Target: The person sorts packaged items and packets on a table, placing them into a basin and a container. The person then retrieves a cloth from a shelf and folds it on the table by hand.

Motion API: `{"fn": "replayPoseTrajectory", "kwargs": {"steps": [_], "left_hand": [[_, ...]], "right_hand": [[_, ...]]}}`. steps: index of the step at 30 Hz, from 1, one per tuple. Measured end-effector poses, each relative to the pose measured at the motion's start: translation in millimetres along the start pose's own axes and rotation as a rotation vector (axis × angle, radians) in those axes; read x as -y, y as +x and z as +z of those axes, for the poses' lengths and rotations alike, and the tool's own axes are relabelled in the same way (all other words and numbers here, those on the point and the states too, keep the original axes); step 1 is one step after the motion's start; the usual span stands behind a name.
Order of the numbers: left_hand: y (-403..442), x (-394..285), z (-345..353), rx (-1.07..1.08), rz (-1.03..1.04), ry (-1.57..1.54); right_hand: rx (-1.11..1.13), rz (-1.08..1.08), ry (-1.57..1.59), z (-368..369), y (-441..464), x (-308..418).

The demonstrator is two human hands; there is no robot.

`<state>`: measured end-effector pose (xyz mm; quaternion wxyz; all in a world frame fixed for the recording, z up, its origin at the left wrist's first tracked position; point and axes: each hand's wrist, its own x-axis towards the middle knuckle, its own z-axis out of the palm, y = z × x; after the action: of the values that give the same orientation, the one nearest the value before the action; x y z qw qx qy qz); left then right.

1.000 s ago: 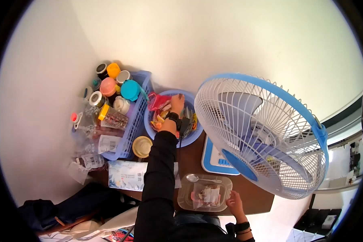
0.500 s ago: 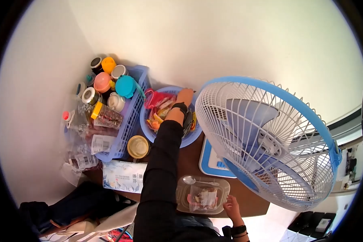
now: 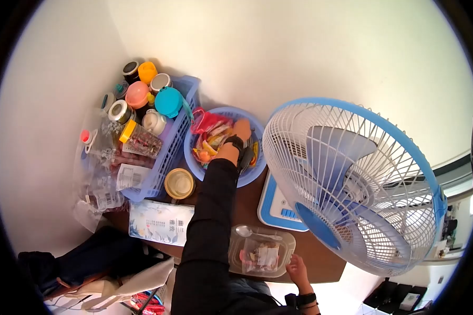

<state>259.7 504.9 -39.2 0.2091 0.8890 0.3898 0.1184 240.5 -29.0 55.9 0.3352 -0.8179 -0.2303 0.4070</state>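
Note:
My left hand (image 3: 240,131), in a black sleeve, reaches down into a round blue basket (image 3: 193,165) among small colourful packets (image 3: 213,144). Its fingers are hidden, so I cannot see what they touch. Loosely bent, with nothing visible in it, my right hand (image 3: 297,269) rests at the right edge of a clear plastic container (image 3: 237,266). A silver spoon (image 3: 244,231) and a small labelled clear packet (image 3: 263,256) lie on that container.
A blue crate (image 3: 180,123) full of jars and bottles stands left of the basket. In front of it are a glass jar (image 3: 180,184) and a white printed pack (image 3: 157,223). A large tilted fan (image 3: 352,189) takes up the right side.
My left hand has moved from near the basket's back rim lower into the packets. The whole view has shifted slightly; my right hand stays beside the container.

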Motion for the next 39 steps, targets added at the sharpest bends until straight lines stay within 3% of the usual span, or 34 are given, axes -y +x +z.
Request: {"fn": "replayPoseTrajectory", "kwargs": {"steps": [2,5,6,7,8,11,12,14,15,17,20,22,23,24,27,28,29,32,35,37,38,39], "left_hand": [[-4,-8,-18,-0.327,0.017,-0.019],[-31,-31,-91,-0.523,-0.19,-0.468],[-52,-33,-117,-0.548,-0.102,-0.526],[-80,-40,-142,-0.434,-0.199,-0.632],[-113,-55,-165,-0.506,-0.183,-0.753],[-220,-100,-196,-0.351,-0.512,-1.152],[-253,-105,-188,-0.286,-0.559,-1.08],[-314,-127,-172,-0.217,-0.703,-0.879],[-346,-130,-158,-0.18,-0.733,-0.971],[-401,-132,-133,-0.11,-0.639,-0.859],[-453,-147,-128,0.036,-0.627,-0.913],[-468,-175,-132,0.161,-0.103,-0.723],[-473,-200,-133,0.111,-0.004,-0.713],[-478,-232,-135,0.066,0.097,-0.706],[-506,-306,-123,0.311,0.379,-0.73],[-522,-333,-118,0.315,0.578,-0.495],[-538,-358,-112,0.305,0.773,-0.258],[-579,-410,-96,0.274,0.912,-0.256],[-614,-454,-71,0.237,1.002,-0.374],[-635,-481,-53,0.32,1.014,-0.409],[-646,-488,-42,0.355,1.056,-0.425],[-654,-490,-28,0.488,0.976,-0.459]], "right_hand": [[-0.008,-0.064,-0.089,0,2,2],[-0.013,-0.113,-0.066,1,2,-1],[-0.09,-0.1,-0.022,4,1,14],[-0.093,-0.099,-0.011,4,3,15],[-0.03,-0.105,-0.081,4,5,9],[0.069,-0.24,-0.237,15,12,-16],[0.096,-0.063,-0.228,18,12,0],[0.13,-0.166,-0.234,29,15,-6],[0.154,-0.17,-0.247,26,7,9],[0.221,0.084,0.13,14,-14,42],[0.354,0.034,0.66,19,-30,17],[0.447,0.206,0.972,15,-48,29],[0.429,0.195,0.989,15,-59,30],[0.538,0.196,1.198,16,-72,28],[0.687,0.26,1.667,23,-121,21],[0.857,0.108,1.82,47,-129,-7],[0.817,0.074,1.838,38,-145,-8],[0.69,-0.043,1.879,-5,-214,-30],[0.346,-0.261,1.564,-71,-290,-60],[0.213,-0.245,1.775,-84,-333,-95],[0.287,-0.174,2.402,-79,-352,-123],[0.216,-0.215,2.427,-79,-371,-142]]}}
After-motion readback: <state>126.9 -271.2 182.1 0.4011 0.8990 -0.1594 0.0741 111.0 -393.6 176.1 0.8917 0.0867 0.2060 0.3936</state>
